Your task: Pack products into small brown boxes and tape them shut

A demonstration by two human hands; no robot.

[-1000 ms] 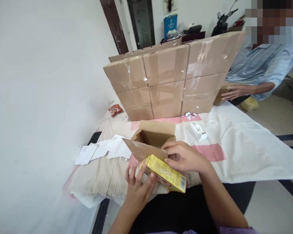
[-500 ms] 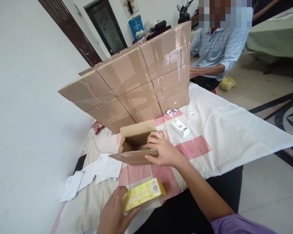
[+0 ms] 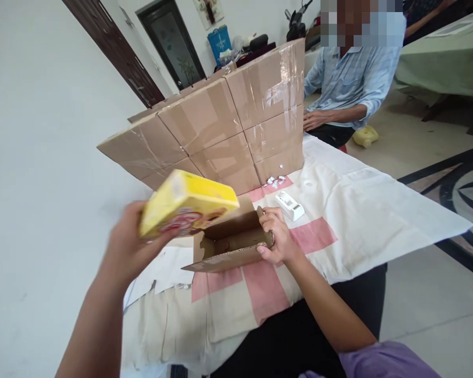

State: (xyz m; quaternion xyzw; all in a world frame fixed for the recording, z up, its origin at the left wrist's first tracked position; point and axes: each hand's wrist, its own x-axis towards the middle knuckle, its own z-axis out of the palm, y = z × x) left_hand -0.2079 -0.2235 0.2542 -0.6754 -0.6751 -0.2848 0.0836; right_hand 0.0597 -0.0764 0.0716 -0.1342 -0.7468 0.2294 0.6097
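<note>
A yellow carton (image 3: pixel 208 191) with red print is in my left hand (image 3: pixel 132 241), held up in the air, tilted, above and left of an open cardboard box (image 3: pixel 224 261). The carton is a little blurred and hides the box's far left part. My right hand (image 3: pixel 278 236) grips the right end of the cardboard box, thumb on the near side and fingers over the rim. The box stands upright on the cloth, flaps spread, and I see its brown inside walls and floor.
A tall panel of taped cardboard boxes (image 3: pixel 216 121) stands behind. Right of my right hand lies a white plastic device (image 3: pixel 289 206), with white scraps (image 3: pixel 275 182) beyond it. White papers (image 3: pixel 169 268) lie at left. Another person (image 3: pixel 342 84) sits at the far right.
My left hand has lifted the yellow carton from low at the front, up and left, to above the box. My right hand and the box's right end have shifted slightly right.
</note>
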